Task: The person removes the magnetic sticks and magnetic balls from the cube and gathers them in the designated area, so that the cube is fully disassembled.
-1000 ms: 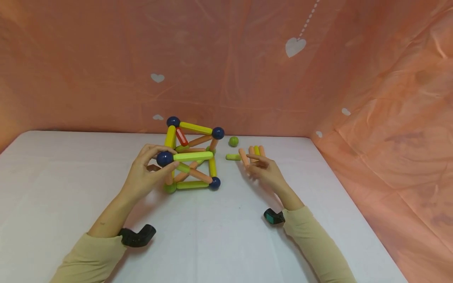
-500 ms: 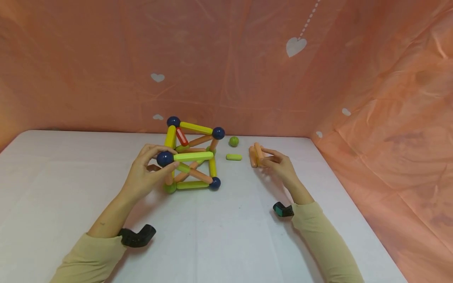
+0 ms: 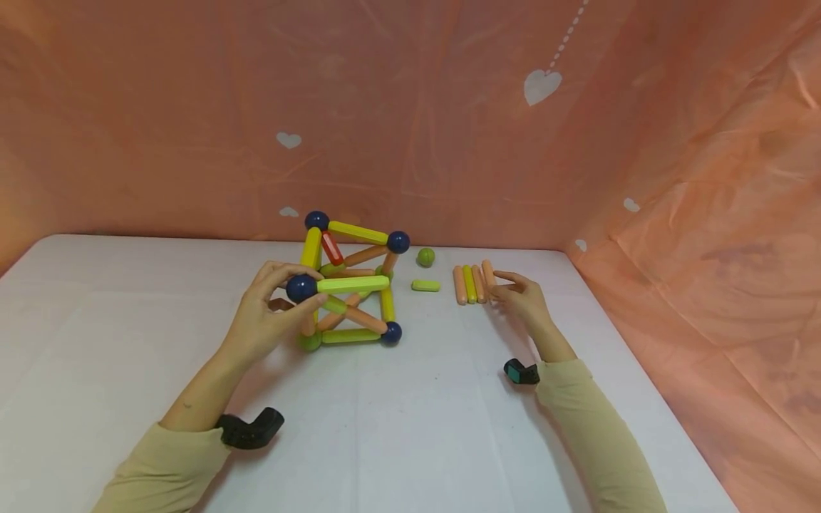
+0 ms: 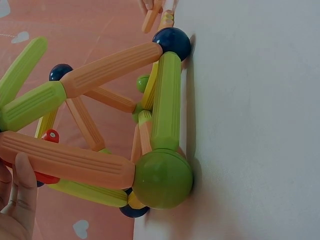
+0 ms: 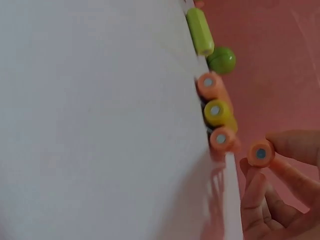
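A frame of magnetic rods and balls [image 3: 351,336] stands on the table, left of centre. My left hand [image 3: 256,313] grips its near upper corner, thumb and fingers about a dark blue ball [image 3: 302,288] with a light green rod [image 3: 353,284] reaching right from it. In the left wrist view, fingertips [image 4: 22,172] lie against an orange rod [image 4: 75,162]. My right hand [image 3: 527,303] pinches an orange magnetic rod [image 3: 489,273], seen end-on in the right wrist view [image 5: 260,153], raised a little off the table. Beside it, two orange rods and a yellow rod [image 3: 470,283] lie side by side.
A short light green rod [image 3: 425,286] and a green ball [image 3: 426,257] lie between the frame and the row of rods. White cloth covers the table [image 3: 410,427]. An orange curtain [image 3: 410,121] with white hearts hangs behind and at the right.
My right hand has moved right with the orange rod, from left of the row, across it, to its right end. The left hand keeps its grip on the frame.
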Demonstrator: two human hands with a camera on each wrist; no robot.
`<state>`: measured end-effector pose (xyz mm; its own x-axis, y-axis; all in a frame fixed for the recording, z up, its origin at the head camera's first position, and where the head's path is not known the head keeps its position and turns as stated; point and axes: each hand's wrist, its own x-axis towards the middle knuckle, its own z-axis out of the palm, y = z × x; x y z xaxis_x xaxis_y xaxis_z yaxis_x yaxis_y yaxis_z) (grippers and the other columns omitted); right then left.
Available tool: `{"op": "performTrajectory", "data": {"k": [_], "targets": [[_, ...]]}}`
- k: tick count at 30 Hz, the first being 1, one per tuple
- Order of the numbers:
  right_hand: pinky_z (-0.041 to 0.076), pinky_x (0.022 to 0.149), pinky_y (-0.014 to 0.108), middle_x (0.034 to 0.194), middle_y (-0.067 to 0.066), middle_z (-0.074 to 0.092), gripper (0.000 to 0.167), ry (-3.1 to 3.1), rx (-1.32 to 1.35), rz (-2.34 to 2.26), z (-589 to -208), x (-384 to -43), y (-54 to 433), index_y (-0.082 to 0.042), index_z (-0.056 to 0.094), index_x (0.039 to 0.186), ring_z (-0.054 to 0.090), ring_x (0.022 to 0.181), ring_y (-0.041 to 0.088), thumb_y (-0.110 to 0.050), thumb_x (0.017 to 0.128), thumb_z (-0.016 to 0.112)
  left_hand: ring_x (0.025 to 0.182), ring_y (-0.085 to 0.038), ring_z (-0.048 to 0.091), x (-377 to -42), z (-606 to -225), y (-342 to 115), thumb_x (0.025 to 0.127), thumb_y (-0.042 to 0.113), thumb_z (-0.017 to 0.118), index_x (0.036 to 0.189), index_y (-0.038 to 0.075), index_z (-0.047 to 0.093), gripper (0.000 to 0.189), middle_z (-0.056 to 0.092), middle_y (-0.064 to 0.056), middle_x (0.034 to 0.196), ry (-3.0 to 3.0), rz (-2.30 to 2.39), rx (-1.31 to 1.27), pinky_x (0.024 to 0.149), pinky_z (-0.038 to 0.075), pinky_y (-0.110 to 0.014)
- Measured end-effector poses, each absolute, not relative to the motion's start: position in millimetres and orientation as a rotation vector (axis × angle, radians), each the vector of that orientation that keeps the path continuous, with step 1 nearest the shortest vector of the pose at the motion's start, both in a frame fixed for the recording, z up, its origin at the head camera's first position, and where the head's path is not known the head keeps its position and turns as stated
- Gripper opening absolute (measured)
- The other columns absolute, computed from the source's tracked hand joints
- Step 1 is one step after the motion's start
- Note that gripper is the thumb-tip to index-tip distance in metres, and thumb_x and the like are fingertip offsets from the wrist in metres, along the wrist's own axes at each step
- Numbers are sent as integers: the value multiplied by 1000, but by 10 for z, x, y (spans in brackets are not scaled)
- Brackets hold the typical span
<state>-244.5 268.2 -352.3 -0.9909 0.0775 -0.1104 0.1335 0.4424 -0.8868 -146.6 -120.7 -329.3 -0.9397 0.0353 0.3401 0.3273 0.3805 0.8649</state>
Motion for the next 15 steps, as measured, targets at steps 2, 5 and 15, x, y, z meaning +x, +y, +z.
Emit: {"op": "performTrajectory", "data": {"k": [2, 5, 15], "targets": [[53, 64, 22, 93, 3, 66, 47, 2637, 207, -1593, -3534, -2460, 2705, -2, 50, 137, 62, 68, 6, -15, 93, 62, 97, -10, 44, -1464, -3292, -1200, 88, 16, 71, 115, 7, 63, 29, 44, -2, 108, -2375, -1588, -320, 69, 43, -16], [51, 63, 20, 98, 8, 68, 46, 2664, 244, -1549, -3555, -2488, 2739, -2, 51, 136, 60, 66, 4, -15, 93, 61, 97, -11, 44, -1466, -3293, -1185, 88, 16, 71, 115, 8, 63, 30, 44, -2, 108, -2372, -1594, -327, 69, 43, -16], [49, 59, 16, 93, 8, 68, 42, 2720, 265, -1459, -3611, -2546, 2785, 3, 57, 129, 57, 65, 2, -20, 94, 61, 97, -11, 45, -1466, -3290, -1152, 87, 16, 71, 114, 8, 63, 29, 44, -1, 108, -2361, -1621, -337, 68, 44, -16]]}}
